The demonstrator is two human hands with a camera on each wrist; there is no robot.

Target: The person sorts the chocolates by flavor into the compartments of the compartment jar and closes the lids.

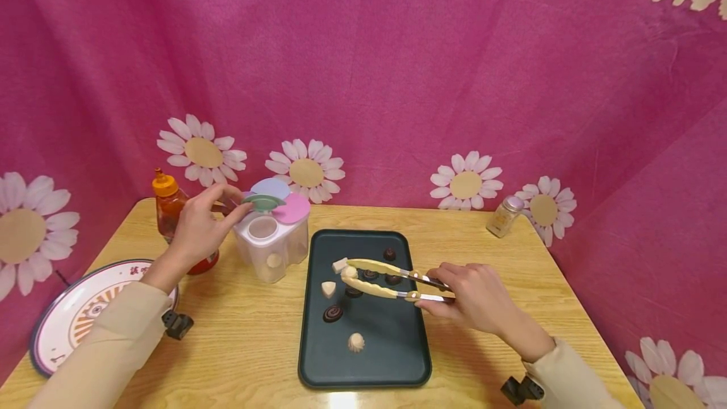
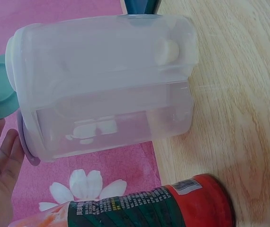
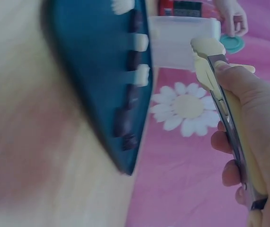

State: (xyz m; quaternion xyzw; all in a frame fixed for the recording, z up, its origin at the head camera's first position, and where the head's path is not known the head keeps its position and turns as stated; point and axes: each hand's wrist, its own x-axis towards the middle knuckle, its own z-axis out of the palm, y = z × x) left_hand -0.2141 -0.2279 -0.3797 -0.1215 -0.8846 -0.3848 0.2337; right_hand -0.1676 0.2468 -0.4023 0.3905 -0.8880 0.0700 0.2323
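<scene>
The yellow tongs [image 1: 375,266] were over the dark tray [image 1: 392,358], with a white sweet [image 1: 349,272] between their tips; I could not tell if they squeezed it. The right hand [image 1: 474,295] had its fingers wrapped around the handles. The left hand [image 1: 207,223] pinched the green lid [image 1: 262,202], up above the clear box [image 1: 292,245] beside the tray. More pale sweets [image 1: 356,342] and brown sweets [image 1: 332,313] lay on the tray. A red bottle [image 1: 169,210] stood near the box and a round plate [image 1: 57,327].

bottle [image 1: 170,212] blocks the way left of the container [image 1: 258,251]; room between tray [image 1: 386,349] and shaker [image 1: 503,218]
</scene>
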